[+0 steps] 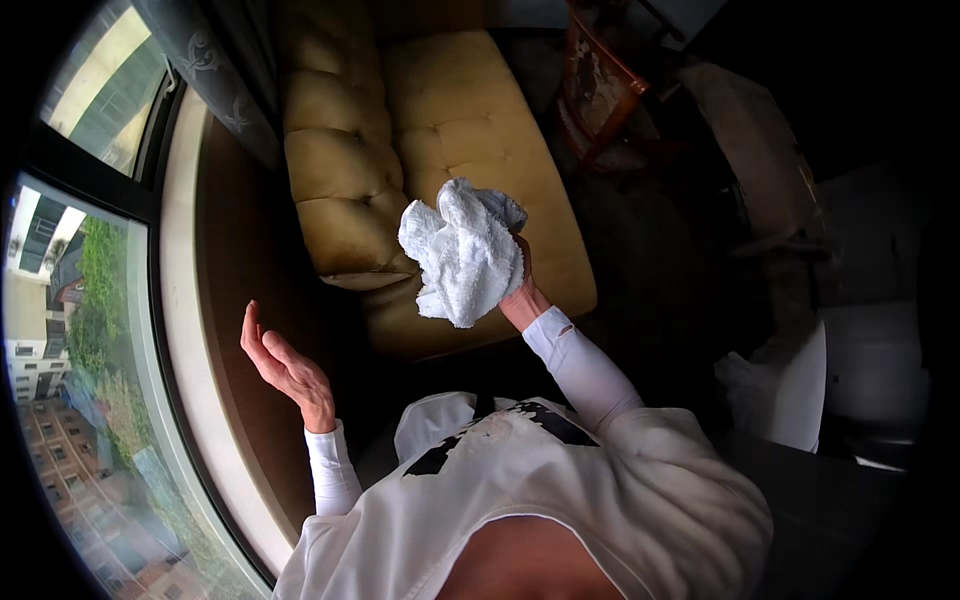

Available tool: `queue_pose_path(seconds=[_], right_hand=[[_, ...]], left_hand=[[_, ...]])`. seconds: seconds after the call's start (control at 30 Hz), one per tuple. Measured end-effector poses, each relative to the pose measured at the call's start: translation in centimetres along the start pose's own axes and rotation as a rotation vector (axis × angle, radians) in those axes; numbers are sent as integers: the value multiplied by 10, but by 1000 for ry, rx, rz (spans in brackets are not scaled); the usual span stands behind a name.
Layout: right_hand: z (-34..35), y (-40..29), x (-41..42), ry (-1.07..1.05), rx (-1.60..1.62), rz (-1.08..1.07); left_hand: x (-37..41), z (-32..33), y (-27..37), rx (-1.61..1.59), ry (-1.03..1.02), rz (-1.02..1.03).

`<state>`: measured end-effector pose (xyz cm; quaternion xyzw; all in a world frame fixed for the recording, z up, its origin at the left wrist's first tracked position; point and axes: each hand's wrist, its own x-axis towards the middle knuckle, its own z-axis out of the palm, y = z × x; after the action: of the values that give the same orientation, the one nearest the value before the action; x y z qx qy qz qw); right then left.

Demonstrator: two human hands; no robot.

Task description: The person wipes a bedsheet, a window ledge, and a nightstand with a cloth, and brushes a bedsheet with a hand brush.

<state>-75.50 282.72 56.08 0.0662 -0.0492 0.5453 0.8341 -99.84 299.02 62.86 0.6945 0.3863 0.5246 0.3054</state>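
A crumpled white terry cloth (469, 259) is gripped in my right hand (525, 289), in front of me and above the yellow tufted sofa (480, 112). The cloth hides most of the fingers. My left hand (289, 371) is raised beside the window ledge, holding nothing, its fingers extended and the thumb apart from them. Both arms wear white sleeves.
At the left runs a window (112, 360) with a pale sill (187, 300) and a grey patterned curtain (202, 60). A reddish wooden chair (600, 82) stands beyond the sofa's right side. A round-edged table (757, 150) lies in shadow farther right.
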Motion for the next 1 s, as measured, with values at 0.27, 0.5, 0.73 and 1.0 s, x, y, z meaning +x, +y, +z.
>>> queue_pose_path(seconds=[0.27,0.5,0.73,1.0], right_hand=[[52,-49,-247,663,-386,-469],[52,-45,-476,1155,-1083,-1112],[92,-79,-577,1589,-1191,-1435],[173,-192,-598,1094,-1903,-1002]], left_hand=[[-105,101,91,-356,-611,166],[-289,148,229,-608,-1094,312],[-426,165,294,-701,-1795,73],[-558,254,349,-587,-2438,113]])
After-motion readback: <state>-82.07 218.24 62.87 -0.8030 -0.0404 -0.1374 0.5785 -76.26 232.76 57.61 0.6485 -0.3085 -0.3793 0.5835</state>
